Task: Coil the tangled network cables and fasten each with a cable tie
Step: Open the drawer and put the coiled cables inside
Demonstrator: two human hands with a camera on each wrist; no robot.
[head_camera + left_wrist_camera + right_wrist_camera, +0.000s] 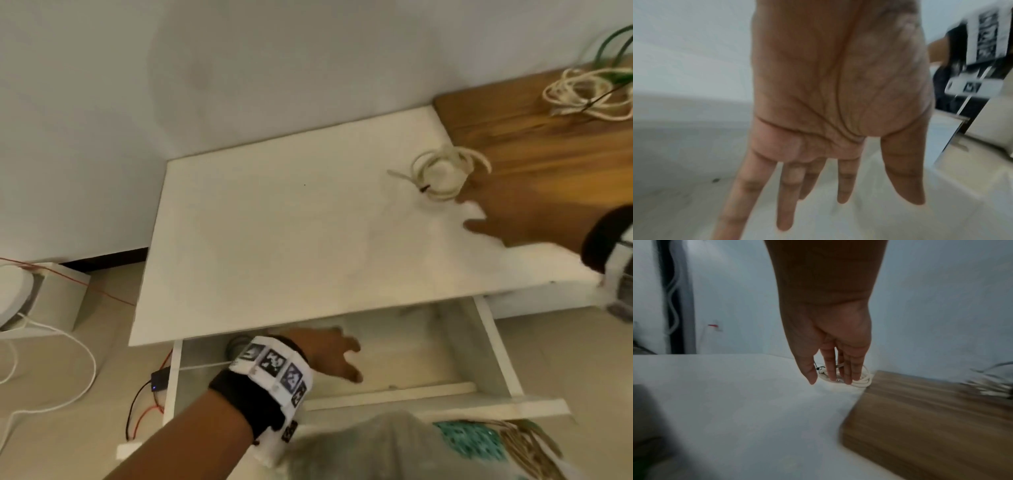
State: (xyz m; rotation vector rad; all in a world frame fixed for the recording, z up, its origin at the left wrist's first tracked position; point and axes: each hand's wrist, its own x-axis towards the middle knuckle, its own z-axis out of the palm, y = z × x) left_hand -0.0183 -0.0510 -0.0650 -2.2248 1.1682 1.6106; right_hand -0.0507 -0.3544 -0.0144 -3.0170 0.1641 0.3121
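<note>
Two cream cable coils (442, 171), two hands

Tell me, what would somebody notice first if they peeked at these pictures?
Probably the small white cable coil lying on the white table, with a dark tie around it, and the right hand spread open just beside it. Next, the open drawer under the table's front edge, where the left hand reaches in with loose fingers. Far right, a messier bundle of white and green cables sits on the wooden top.
</note>
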